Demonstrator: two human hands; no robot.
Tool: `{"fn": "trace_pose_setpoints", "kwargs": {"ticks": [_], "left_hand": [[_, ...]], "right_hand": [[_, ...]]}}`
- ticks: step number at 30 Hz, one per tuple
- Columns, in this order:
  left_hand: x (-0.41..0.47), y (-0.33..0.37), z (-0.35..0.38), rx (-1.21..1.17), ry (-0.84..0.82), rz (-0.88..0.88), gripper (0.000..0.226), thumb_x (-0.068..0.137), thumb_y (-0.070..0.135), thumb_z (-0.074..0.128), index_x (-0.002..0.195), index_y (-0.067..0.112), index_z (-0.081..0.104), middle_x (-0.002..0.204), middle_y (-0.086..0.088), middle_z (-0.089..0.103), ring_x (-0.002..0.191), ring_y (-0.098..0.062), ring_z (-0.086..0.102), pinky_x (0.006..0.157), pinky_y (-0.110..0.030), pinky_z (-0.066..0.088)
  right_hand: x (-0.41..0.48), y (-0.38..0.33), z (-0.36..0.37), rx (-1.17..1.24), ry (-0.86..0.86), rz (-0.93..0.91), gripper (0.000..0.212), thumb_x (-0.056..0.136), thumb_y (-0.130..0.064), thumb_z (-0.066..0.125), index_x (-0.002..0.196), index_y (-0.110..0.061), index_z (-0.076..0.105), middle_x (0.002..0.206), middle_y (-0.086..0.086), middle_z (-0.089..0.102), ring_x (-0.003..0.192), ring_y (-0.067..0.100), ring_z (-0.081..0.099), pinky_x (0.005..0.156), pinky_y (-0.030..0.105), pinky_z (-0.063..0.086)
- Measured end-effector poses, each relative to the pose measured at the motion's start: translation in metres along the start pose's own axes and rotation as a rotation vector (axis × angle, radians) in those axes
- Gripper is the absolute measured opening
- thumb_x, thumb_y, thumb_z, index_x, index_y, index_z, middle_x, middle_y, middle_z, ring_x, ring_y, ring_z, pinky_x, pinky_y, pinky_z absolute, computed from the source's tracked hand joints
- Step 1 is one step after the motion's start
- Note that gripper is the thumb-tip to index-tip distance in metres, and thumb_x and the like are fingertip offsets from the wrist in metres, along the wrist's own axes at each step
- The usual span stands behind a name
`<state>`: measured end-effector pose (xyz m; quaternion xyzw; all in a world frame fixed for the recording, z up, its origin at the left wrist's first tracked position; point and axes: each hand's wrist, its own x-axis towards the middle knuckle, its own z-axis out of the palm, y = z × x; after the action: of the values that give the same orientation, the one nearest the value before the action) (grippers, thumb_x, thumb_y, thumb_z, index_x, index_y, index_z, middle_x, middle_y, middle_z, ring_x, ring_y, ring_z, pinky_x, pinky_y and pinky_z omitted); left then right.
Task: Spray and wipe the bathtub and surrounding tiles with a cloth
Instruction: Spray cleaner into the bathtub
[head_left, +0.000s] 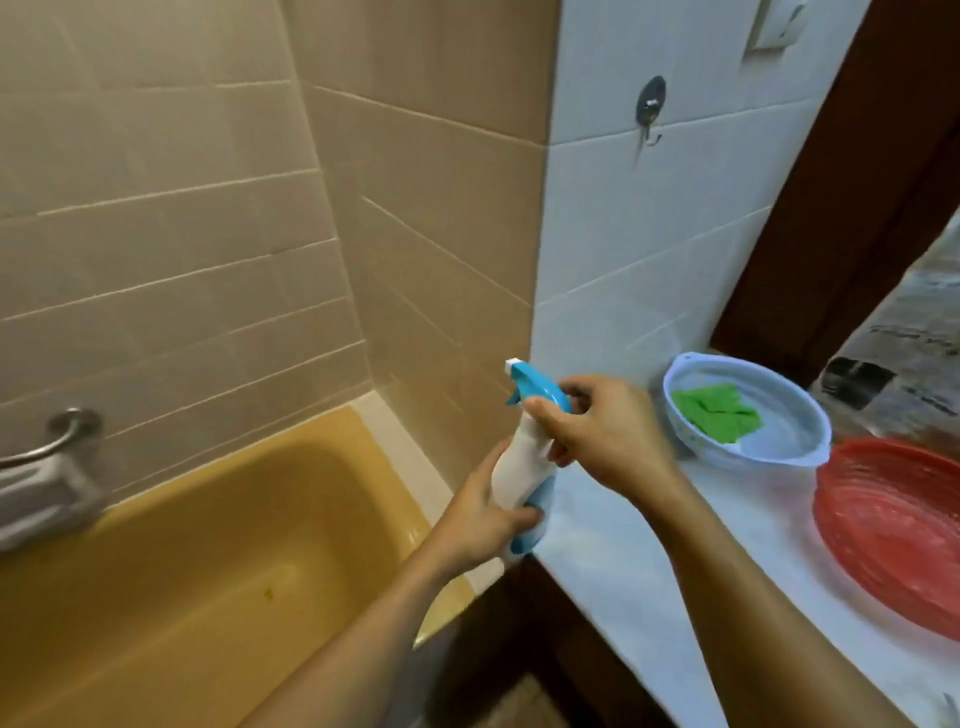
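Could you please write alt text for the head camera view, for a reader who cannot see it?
Both hands hold a white and blue spray bottle beside a yellow bathtub: the left hand grips its body, the right hand its blue head. On the counter to the right, a green cloth lies in a pale blue basin beside a red basin.

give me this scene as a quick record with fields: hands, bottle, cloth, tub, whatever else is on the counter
left hand: grips the lower body of the spray bottle
right hand: holds the bottle's neck, just under the blue trigger head
nozzle: points up and left, towards the beige tiles
green cloth: lies in the pale blue bowl, no hand on it
red basin: on the counter, beside the bowl
bathtub: yellow, to the left of the counter
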<state>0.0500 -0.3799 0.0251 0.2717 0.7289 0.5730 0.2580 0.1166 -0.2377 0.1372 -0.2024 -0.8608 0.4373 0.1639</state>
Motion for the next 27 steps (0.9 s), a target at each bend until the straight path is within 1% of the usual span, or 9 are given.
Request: {"fn": "trace_pose_setpoints", "kwargs": {"ticks": [4, 7, 12, 15, 17, 19, 21, 24, 27], "left_hand": [[-0.067, -0.014, -0.083, 0.004, 0.138, -0.012, 0.072, 0.084, 0.013, 0.077, 0.133, 0.054, 0.044, 0.121, 0.021, 0.063, 0.11, 0.008, 0.06, 0.09, -0.02, 0.053], [-0.113, -0.023, -0.133, 0.028, 0.136, -0.019, 0.081, 0.082, 0.013, 0.078, 0.143, 0.049, 0.039, 0.127, 0.016, 0.062, 0.116, -0.004, 0.062, 0.093, -0.024, 0.056], [-0.17, -0.058, -0.189, 0.072, 0.234, -0.174, 0.073, 0.073, 0.023, 0.081, 0.135, 0.034, 0.044, 0.123, 0.005, 0.062, 0.112, -0.014, 0.063, 0.098, -0.042, 0.057], [-0.195, -0.081, -0.216, -0.053, 0.186, -0.257, 0.081, 0.068, 0.024, 0.085, 0.138, 0.036, 0.047, 0.126, 0.003, 0.065, 0.117, -0.018, 0.064, 0.095, -0.043, 0.059], [-0.21, -0.096, -0.229, -0.239, 0.126, -0.324, 0.079, 0.067, 0.018, 0.084, 0.138, 0.027, 0.053, 0.128, -0.007, 0.067, 0.116, -0.024, 0.065, 0.091, -0.043, 0.057], [-0.222, -0.111, -0.237, -0.417, 0.06, -0.405, 0.07, 0.068, 0.016, 0.082, 0.134, 0.019, 0.058, 0.128, -0.015, 0.067, 0.112, -0.03, 0.065, 0.09, -0.048, 0.052], [-0.228, -0.128, -0.239, -0.545, 0.031, -0.45, 0.06, 0.074, 0.016, 0.079, 0.132, 0.014, 0.061, 0.13, -0.019, 0.066, 0.116, -0.036, 0.063, 0.096, -0.053, 0.05], [-0.225, -0.143, -0.237, -0.543, 0.085, -0.487, 0.063, 0.079, 0.014, 0.081, 0.136, 0.006, 0.056, 0.131, -0.022, 0.066, 0.123, -0.04, 0.063, 0.103, -0.057, 0.05], [-0.218, -0.151, -0.239, -0.405, 0.213, -0.525, 0.051, 0.085, 0.008, 0.076, 0.132, 0.009, 0.056, 0.121, -0.016, 0.072, 0.111, -0.03, 0.071, 0.095, -0.057, 0.057]], "right_hand": [[-0.021, -0.03, 0.085, 0.329, -0.284, -0.137, 0.052, 0.077, -0.045, 0.085, 0.123, -0.033, 0.065, 0.105, -0.011, 0.07, 0.096, 0.01, 0.068, 0.084, 0.029, 0.059], [-0.037, -0.058, 0.155, 0.542, -0.462, -0.102, 0.058, 0.079, -0.031, 0.087, 0.13, -0.031, 0.06, 0.115, -0.001, 0.07, 0.108, 0.016, 0.068, 0.089, 0.029, 0.057], [-0.059, -0.101, 0.261, 0.691, -0.449, 0.031, 0.027, 0.092, -0.023, 0.074, 0.117, -0.016, 0.068, 0.113, 0.004, 0.075, 0.1, 0.026, 0.073, 0.096, 0.046, 0.057], [-0.065, -0.121, 0.302, 0.73, -0.394, 0.186, 0.015, 0.09, -0.015, 0.074, 0.104, -0.012, 0.068, 0.103, 0.005, 0.077, 0.081, 0.027, 0.074, 0.077, 0.036, 0.06], [-0.063, -0.125, 0.324, 0.715, -0.368, 0.296, 0.011, 0.087, -0.011, 0.074, 0.095, -0.015, 0.068, 0.09, 0.005, 0.075, 0.069, 0.024, 0.07, 0.063, 0.032, 0.058], [-0.059, -0.12, 0.347, 0.63, -0.367, 0.385, 0.004, 0.087, -0.008, 0.068, 0.09, -0.011, 0.066, 0.084, 0.008, 0.072, 0.065, 0.022, 0.066, 0.06, 0.03, 0.055], [-0.056, -0.108, 0.37, 0.503, -0.324, 0.489, 0.008, 0.085, -0.011, 0.062, 0.089, -0.005, 0.066, 0.08, 0.012, 0.07, 0.066, 0.024, 0.066, 0.061, 0.032, 0.056], [-0.049, -0.087, 0.396, 0.386, -0.34, 0.582, 0.018, 0.082, -0.017, 0.065, 0.095, -0.004, 0.066, 0.089, 0.017, 0.073, 0.079, 0.033, 0.072, 0.079, 0.046, 0.062], [-0.042, -0.079, 0.408, 0.388, -0.414, 0.576, 0.02, 0.09, -0.025, 0.074, 0.095, -0.01, 0.063, 0.094, 0.013, 0.071, 0.08, 0.027, 0.067, 0.082, 0.043, 0.059]]}}
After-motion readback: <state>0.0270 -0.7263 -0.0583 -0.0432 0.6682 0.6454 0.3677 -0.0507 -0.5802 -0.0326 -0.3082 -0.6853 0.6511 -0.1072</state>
